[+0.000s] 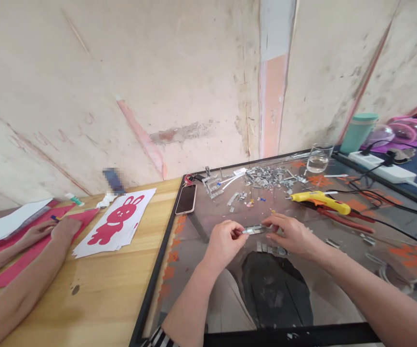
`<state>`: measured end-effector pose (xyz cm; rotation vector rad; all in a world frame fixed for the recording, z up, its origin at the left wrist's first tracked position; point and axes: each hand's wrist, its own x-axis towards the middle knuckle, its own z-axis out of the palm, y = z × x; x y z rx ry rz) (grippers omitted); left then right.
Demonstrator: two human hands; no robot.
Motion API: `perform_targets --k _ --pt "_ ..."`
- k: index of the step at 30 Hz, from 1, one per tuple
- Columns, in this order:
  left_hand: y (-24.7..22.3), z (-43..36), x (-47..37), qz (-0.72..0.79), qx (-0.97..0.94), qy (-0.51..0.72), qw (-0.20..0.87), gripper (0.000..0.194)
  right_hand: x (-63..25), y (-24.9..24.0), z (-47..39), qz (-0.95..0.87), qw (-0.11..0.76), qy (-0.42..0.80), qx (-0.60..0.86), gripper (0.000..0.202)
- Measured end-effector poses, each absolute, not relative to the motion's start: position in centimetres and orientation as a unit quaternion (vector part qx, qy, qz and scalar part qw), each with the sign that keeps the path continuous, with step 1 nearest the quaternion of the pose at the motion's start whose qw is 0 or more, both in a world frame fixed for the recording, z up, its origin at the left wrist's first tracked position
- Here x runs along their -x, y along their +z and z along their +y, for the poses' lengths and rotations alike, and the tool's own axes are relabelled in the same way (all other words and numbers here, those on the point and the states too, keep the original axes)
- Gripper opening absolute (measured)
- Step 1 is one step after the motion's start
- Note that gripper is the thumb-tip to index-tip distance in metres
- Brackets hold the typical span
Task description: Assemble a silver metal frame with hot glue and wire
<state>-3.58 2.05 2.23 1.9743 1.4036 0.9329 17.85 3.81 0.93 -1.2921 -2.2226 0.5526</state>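
Observation:
In front of me, above the glass tabletop (208, 284), I hold a small flat silvery metal piece (254, 230) level between both hands. My left hand (226, 243) pinches its left end between thumb and fingertips. At the right end, the thumb and forefinger of my right hand (291, 236) close on its edge. Just below lies a row of similar metal pieces (266, 248). Farther back is a heap of small silvery metal parts (269, 177), with tiny yellow and blue bits nearer me. The finer shape of the held piece is too small to make out.
Right: a yellow glue gun (320, 200), red-handled pliers (345, 222), a water glass (319, 160), a power strip (384, 167) with cables, a green cup (359, 132). Left: a phone (186, 199), a rabbit print (116, 221), and another person's hands (62, 231) on red paper.

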Motion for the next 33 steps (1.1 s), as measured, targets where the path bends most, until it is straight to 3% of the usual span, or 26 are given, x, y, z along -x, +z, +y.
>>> perform_targets --k 8,10,17,26,33 --pt "1.9 2.5 2.8 0.421 -0.507 0.501 0.561 0.039 -15.6 0.8 3.1 -0.781 0.303 0.256 0.483 0.025" --pt "1.7 2.5 2.4 0.404 -0.467 0.518 0.592 0.038 -14.8 0.9 2.8 -0.781 0.309 0.257 0.477 0.026" --pt "1.8 2.8 3.3 0.445 -0.479 0.496 0.572 0.034 -15.7 1.6 3.8 -0.808 0.293 0.168 0.483 0.028" --pt "0.5 3.1 3.1 0.435 -0.590 0.443 0.516 0.035 -16.7 2.0 5.5 -0.855 0.151 0.015 0.496 0.020" --pt "-0.2 3.2 3.1 0.438 -0.616 0.425 0.498 0.033 -14.0 1.1 5.5 -0.861 0.117 -0.014 0.495 0.013"
